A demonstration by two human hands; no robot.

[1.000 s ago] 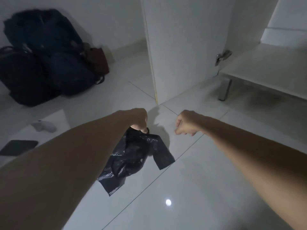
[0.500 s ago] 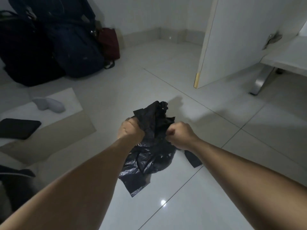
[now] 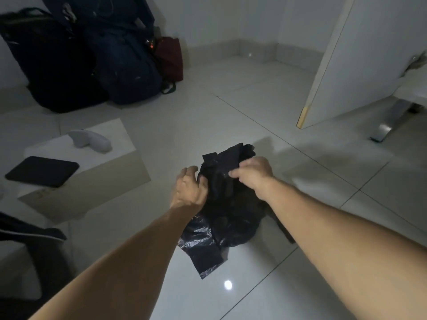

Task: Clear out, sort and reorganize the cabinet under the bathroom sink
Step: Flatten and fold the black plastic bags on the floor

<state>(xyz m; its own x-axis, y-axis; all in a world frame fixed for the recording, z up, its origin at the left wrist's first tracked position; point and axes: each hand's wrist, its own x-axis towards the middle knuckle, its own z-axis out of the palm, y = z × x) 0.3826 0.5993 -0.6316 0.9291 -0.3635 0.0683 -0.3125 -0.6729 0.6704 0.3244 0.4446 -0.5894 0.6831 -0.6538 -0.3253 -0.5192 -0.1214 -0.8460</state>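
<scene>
Hands (image 3: pixel 223 181) work as a pair above the floor (image 3: pixel 265 116), left hand (image 3: pixel 188 189) and right hand (image 3: pixel 253 173) each pinching the black plastic bag (image 3: pixel 221 218) at its upper edge, probably to spread its mouth for sorted cabinet clutter.

Plastic bag (image 3: pixel 217 225) between both hands, above the floor (image 3: pixel 265 107); luggage (image 3: pixel 92 65) far left — cabinet door (image 3: pixel 360 54) far right
</scene>
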